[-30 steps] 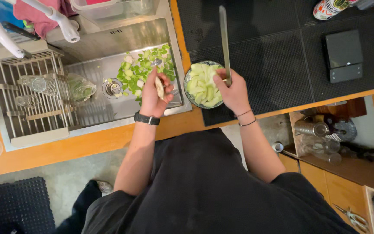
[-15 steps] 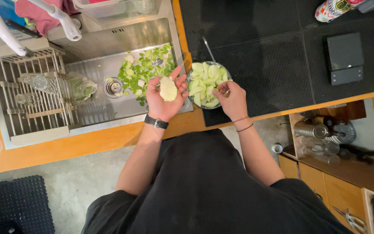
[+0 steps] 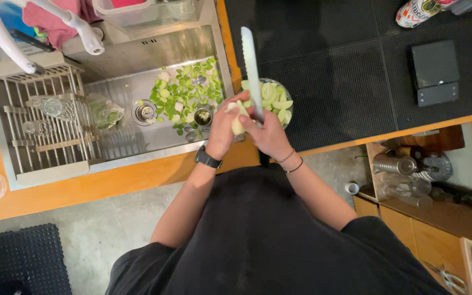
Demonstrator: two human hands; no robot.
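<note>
My left hand (image 3: 223,127) holds a pale peeled piece of fruit (image 3: 237,117) over the edge between the sink and the counter. My right hand (image 3: 269,134) grips a long knife (image 3: 251,70) whose blade points away from me and meets the piece of fruit. Just behind the hands stands a bowl (image 3: 287,96) of pale green cut slices on the black mat. Green peels and scraps (image 3: 187,93) lie in the steel sink (image 3: 121,143).
A wire drying rack (image 3: 45,117) with glasses sits in the sink's left half under a white tap (image 3: 12,38). A small black scale (image 3: 435,71) and a can (image 3: 417,11) stand on the black mat. Open shelves with metal jugs (image 3: 405,164) are below right.
The knife went from raised, to lowered by the bowl, to raised again with its blade on the fruit. My left hand has brought the fruit to the knife over the counter edge.
</note>
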